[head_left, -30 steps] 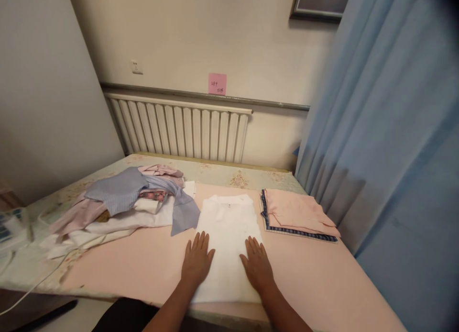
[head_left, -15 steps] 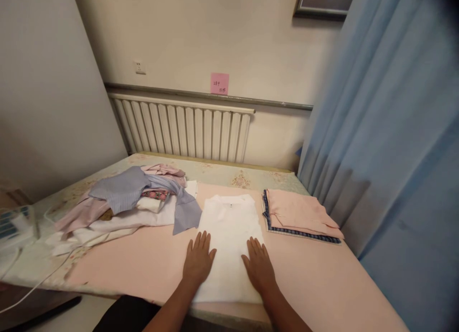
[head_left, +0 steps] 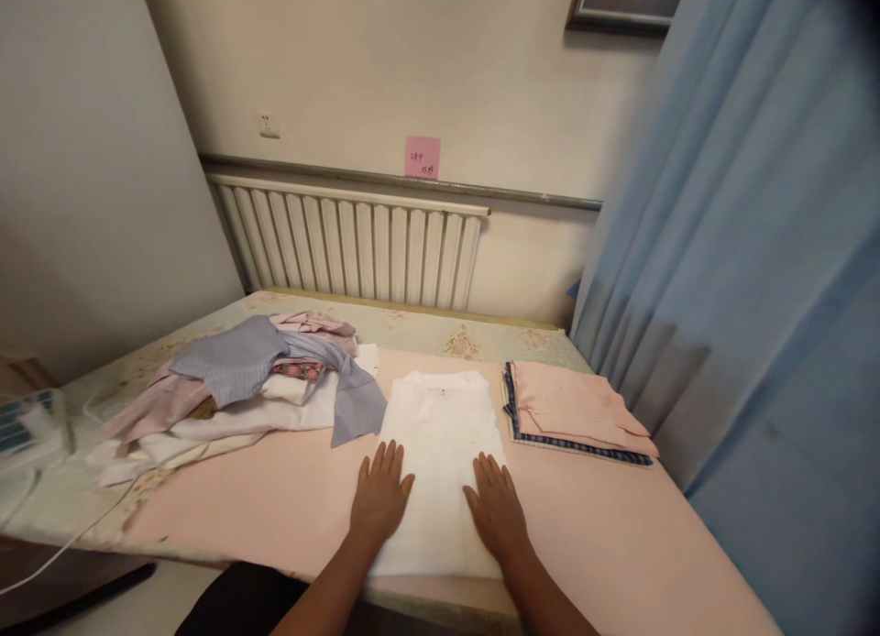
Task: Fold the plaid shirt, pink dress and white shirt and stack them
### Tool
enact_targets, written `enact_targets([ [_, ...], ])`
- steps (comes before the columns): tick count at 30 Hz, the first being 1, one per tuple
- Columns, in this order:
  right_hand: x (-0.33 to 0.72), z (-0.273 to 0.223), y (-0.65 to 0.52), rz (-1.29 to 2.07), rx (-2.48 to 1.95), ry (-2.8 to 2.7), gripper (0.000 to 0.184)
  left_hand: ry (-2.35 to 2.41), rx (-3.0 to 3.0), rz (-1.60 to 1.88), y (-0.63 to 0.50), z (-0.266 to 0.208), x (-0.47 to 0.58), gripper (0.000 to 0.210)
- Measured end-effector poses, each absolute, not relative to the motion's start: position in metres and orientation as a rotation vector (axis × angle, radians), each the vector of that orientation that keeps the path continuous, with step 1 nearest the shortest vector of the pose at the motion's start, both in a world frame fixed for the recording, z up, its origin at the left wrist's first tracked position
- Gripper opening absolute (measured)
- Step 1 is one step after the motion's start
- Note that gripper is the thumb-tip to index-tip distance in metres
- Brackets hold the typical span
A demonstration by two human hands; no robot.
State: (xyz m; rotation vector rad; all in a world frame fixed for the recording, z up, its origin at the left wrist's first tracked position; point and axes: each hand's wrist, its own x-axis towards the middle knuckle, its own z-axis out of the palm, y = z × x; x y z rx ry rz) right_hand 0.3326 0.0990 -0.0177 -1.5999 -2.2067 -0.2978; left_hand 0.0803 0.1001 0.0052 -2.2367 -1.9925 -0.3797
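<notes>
A white shirt (head_left: 440,489) lies folded into a neat rectangle on a pink cloth (head_left: 275,498), its collar end away from me. On its left edge rests my left hand (head_left: 380,494), flat, with the fingers stretched out. My right hand (head_left: 498,508) lies the same way along the right edge. Both palms face down, and neither hand grips the fabric. To the right is a stack of folded clothes (head_left: 577,402), peach on top with dark blue plaid beneath. A loose heap of clothes (head_left: 240,370), with a blue-grey striped piece uppermost, lies at the left.
A radiator (head_left: 357,237) stands against the wall behind the floral-covered table (head_left: 405,323). Blue curtains (head_left: 742,251) hang along the right side. A white cable (head_left: 82,535) trails over the table's left front edge, near a plastic box (head_left: 31,425).
</notes>
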Motion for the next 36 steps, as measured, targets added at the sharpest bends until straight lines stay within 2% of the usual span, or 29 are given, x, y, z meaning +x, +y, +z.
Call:
enact_targets([
  [36,0.3331,-0.0181,0.0974,-0.314,-1.596,-2.205,0.052,-2.002,-2.23,-0.384,0.0988,0.0052,0.0807,0.056],
])
